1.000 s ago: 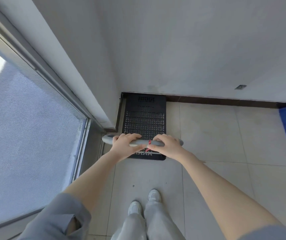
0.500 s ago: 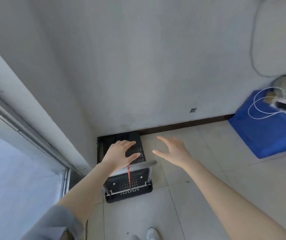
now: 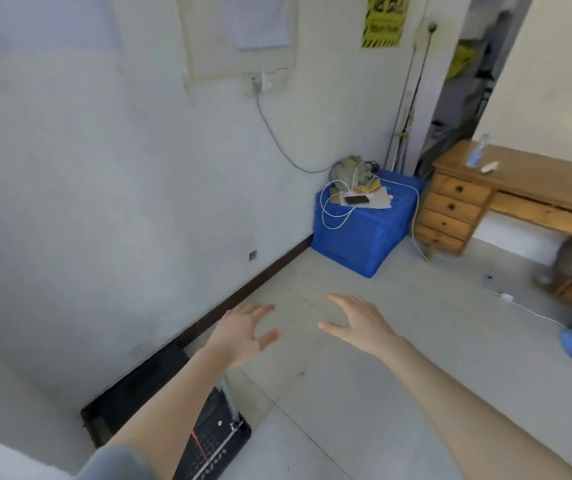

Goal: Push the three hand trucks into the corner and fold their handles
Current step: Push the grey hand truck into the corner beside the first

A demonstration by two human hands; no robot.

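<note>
Both hands have come off the handle since a second ago: my left hand (image 3: 243, 336) and right hand (image 3: 359, 323) hover empty, fingers spread, above the floor tiles (image 3: 398, 341). Near left, the black hand truck (image 3: 204, 438) sits against the wall, partly behind my forearm.

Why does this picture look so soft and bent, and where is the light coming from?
Head view: the whole frame is blurry, both hands smeared; the wide lens bends the wall's baseboard and tilts the desk; lighting is soft and even, with no glare or hard shadows, so its source cannot be told.
</note>
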